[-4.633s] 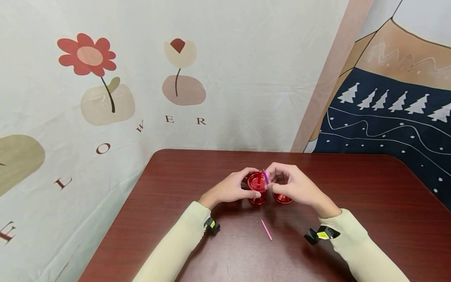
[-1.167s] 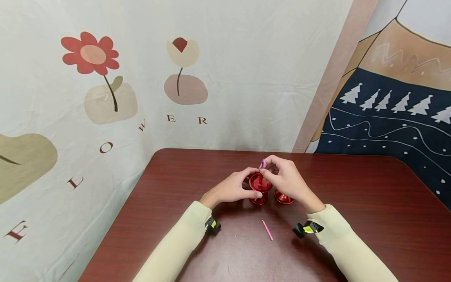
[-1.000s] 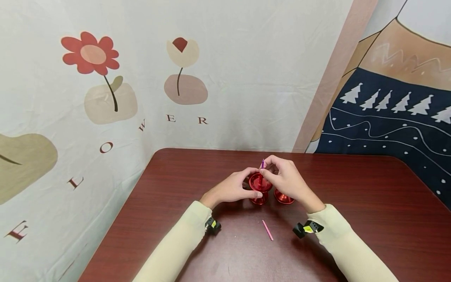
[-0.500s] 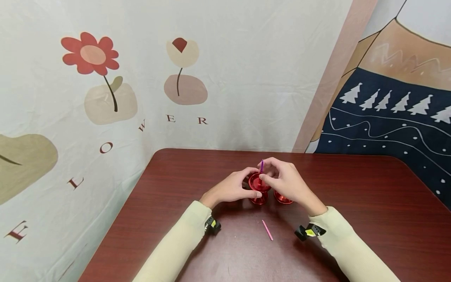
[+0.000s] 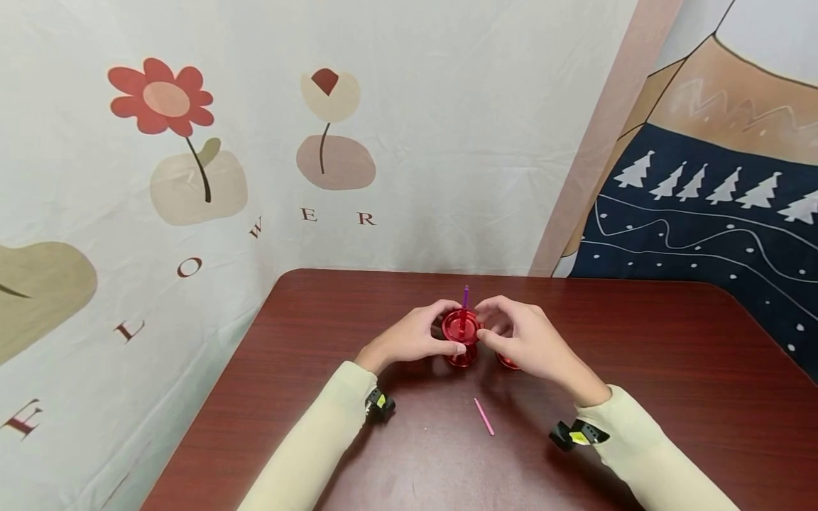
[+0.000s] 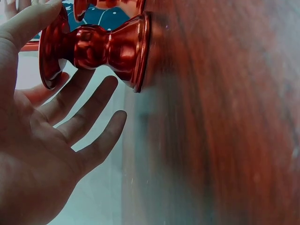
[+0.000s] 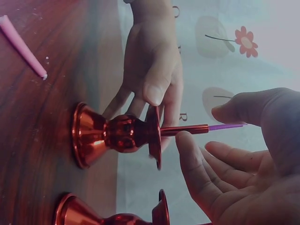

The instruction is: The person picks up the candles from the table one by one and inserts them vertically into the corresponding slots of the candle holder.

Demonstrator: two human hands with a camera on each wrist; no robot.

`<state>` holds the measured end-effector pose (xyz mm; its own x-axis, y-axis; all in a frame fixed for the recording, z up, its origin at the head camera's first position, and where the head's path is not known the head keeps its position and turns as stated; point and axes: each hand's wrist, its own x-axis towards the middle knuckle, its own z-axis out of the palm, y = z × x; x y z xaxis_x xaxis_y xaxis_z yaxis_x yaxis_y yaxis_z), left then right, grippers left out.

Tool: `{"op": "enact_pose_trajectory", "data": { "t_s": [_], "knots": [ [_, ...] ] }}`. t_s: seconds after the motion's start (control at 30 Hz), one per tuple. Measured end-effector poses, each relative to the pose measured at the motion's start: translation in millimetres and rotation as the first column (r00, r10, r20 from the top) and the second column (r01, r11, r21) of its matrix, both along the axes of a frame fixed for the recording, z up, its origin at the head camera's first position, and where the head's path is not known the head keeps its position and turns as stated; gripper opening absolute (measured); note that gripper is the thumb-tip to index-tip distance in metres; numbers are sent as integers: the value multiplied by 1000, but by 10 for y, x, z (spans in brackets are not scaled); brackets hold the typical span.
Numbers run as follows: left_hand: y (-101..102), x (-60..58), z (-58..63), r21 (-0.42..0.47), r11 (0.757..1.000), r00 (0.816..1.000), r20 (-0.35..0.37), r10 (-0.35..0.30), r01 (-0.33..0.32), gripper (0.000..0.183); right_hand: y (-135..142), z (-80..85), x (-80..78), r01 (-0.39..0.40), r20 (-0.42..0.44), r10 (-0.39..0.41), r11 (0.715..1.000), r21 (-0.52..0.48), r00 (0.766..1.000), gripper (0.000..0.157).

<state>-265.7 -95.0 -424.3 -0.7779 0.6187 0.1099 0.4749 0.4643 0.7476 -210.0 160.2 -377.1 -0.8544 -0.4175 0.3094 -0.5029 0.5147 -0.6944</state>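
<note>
My left hand (image 5: 409, 335) grips the dish rim of a shiny red candlestick (image 5: 461, 358) standing on the table; its thumb lies on the near side. In the left wrist view the other fingers of this left hand (image 6: 42, 145) spread loosely below the dish. A thin purple candle (image 7: 227, 126) stands upright in the candlestick's narrow red tube (image 7: 185, 130). Close to the tube, my right hand (image 5: 533, 342) has thumb and fingers parted, with nothing pinched between them. A second red candlestick (image 7: 77, 212) stands just to the right, mostly behind the right hand in the head view.
A pink candle (image 5: 483, 416) lies on the dark red wooden table (image 5: 307, 319), nearer to me than the candlesticks. Behind the table hangs a pale cloth (image 5: 460, 142) with printed flowers and letters.
The right hand first pinched the purple candle beside the dish, then brought it to the tube. It has let go and moved right. Left hand and candlestick have shifted slightly left.
</note>
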Motion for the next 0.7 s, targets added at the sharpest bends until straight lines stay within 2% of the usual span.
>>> {"op": "enact_pose_trajectory", "data": {
  "t_s": [0.27, 0.7],
  "knots": [
    [-70, -45, -9, 5, 1000, 1000, 8, 0, 0, 75, 72, -60, 100, -74, -38, 76, 996, 59, 996, 25],
    [-153, -96, -33, -3, 1000, 1000, 23, -3, 3, 78, 156, -169, 213, -191, 3, 192, 972, 134, 981, 22]
  ]
}}
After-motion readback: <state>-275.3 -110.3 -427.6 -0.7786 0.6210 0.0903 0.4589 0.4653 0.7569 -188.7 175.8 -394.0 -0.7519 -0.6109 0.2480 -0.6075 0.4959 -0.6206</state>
